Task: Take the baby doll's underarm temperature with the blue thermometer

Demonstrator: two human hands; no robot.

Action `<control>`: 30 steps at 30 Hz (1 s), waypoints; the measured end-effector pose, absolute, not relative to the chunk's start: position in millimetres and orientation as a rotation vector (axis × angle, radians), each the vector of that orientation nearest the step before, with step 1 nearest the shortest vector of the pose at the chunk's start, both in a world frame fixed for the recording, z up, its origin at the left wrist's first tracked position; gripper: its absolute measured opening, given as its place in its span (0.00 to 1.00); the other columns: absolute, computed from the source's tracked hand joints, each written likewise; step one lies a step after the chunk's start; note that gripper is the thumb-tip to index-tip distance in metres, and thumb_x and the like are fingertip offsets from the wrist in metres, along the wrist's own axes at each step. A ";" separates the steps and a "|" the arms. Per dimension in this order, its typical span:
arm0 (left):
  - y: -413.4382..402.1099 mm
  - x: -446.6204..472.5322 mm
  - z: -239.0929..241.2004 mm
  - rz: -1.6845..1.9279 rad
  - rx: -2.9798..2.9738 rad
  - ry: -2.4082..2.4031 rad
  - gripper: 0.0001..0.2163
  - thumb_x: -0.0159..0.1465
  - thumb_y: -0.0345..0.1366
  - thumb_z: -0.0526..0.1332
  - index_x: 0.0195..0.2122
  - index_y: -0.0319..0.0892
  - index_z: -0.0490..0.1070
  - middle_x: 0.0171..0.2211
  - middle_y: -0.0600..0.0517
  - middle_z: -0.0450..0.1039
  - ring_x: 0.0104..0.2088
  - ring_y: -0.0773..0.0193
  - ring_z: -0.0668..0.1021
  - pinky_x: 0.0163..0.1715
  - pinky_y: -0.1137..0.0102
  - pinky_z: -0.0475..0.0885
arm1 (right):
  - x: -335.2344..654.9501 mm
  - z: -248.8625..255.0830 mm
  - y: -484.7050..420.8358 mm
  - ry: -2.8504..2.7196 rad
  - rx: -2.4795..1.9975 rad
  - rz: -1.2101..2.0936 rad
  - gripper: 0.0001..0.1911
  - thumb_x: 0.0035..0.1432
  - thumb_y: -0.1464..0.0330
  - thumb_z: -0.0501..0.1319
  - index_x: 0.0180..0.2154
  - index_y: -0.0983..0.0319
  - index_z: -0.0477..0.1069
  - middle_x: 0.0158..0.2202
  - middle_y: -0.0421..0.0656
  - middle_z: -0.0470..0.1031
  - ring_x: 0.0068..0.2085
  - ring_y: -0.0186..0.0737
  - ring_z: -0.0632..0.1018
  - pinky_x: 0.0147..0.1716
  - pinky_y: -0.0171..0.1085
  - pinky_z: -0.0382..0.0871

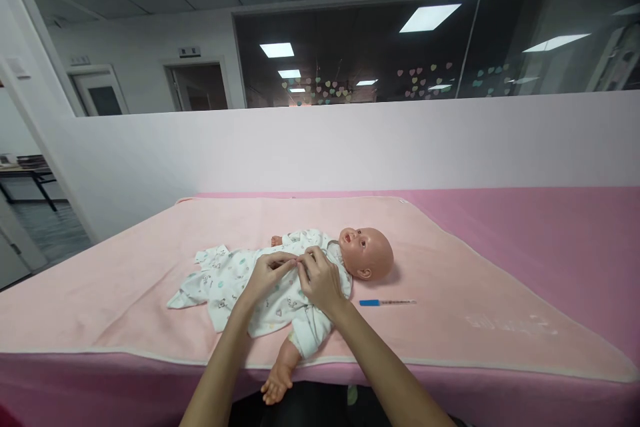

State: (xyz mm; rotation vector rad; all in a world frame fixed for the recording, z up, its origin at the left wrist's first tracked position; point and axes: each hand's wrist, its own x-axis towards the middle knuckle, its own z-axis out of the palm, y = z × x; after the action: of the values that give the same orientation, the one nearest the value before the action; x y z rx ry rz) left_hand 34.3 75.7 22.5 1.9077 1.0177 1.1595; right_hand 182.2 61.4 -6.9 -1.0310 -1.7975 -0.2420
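Observation:
A baby doll (367,255) lies on its back on a pale pink blanket (125,293), head to the right, dressed in a white patterned romper (225,280). My left hand (267,277) and my right hand (320,280) meet over the doll's chest. Both pinch the romper's front opening between closed fingertips. One doll arm (280,373) reaches past the blanket's near edge. A thermometer with a blue end (386,302) lies on the blanket just right of my right forearm.
The blanket covers a darker pink table (550,240) that extends to the right. A white partition wall (350,147) with glass above stands behind it. An opening at far left shows a floor and a desk (30,177).

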 end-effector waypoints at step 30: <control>74.8 41.8 16.8 1.238 2.150 1.083 0.06 0.56 0.36 0.57 0.32 0.40 0.71 0.32 0.50 0.70 0.34 0.65 0.71 0.33 0.71 0.66 | 182.4 -11.2 68.5 -1.662 -1.029 -0.115 0.08 0.55 0.74 0.53 0.31 0.60 0.69 0.29 0.42 0.73 0.34 0.38 0.71 0.34 0.34 0.62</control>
State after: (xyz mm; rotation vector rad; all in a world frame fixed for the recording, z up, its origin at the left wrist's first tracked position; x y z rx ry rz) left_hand 41.8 74.8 16.8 2.1503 1.0826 1.2379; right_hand 182.4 68.5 -11.2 -1.0290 -1.6625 -0.1152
